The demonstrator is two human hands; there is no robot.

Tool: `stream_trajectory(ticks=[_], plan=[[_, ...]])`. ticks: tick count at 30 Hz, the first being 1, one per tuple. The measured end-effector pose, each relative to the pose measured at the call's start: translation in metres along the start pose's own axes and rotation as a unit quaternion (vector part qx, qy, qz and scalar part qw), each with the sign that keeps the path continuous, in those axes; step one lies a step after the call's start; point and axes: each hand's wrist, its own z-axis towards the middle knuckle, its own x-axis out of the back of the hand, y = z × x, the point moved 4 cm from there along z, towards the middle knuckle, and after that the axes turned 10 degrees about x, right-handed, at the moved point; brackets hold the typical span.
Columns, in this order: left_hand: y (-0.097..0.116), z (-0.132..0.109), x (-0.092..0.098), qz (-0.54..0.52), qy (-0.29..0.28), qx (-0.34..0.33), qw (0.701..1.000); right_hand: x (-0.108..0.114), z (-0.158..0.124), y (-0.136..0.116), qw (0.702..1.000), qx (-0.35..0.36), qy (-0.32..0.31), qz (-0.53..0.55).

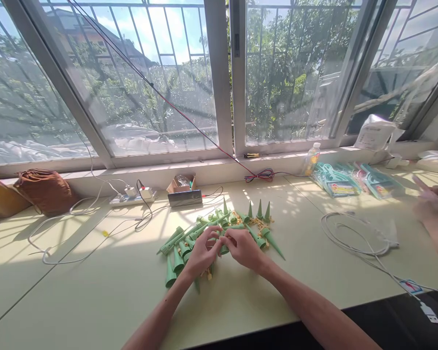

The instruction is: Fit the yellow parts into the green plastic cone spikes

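A pile of green plastic cone spikes (pixel 182 243) and small yellow parts (pixel 257 222) lies on the pale table (pixel 95 291) in front of me. My left hand (pixel 200 253) and my right hand (pixel 243 247) meet over the middle of the pile, fingers pinched together on a green piece between them. A few cones (pixel 260 210) stand upright at the back of the pile. What exactly sits between my fingertips is partly hidden.
A power strip (pixel 133 197) with white cables, a small cardboard box (pixel 182 187) and brown bags (pixel 45 190) line the windowsill side. Packaged teal items (pixel 336 182) and a bottle (pixel 311 159) lie right. Another person's blurred hand (pixel 432 204) is at the right edge. A white cable (pixel 354 233) loops nearby.
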Motion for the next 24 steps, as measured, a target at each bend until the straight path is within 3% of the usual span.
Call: stream_trajectory(ticks=[24], plan=[[0.0038,-0.0024,-0.0007,0.012,0.002,0.0,1.0,0.0012,0.0002,-0.003,1.0,-0.003,-0.001,-0.008]])
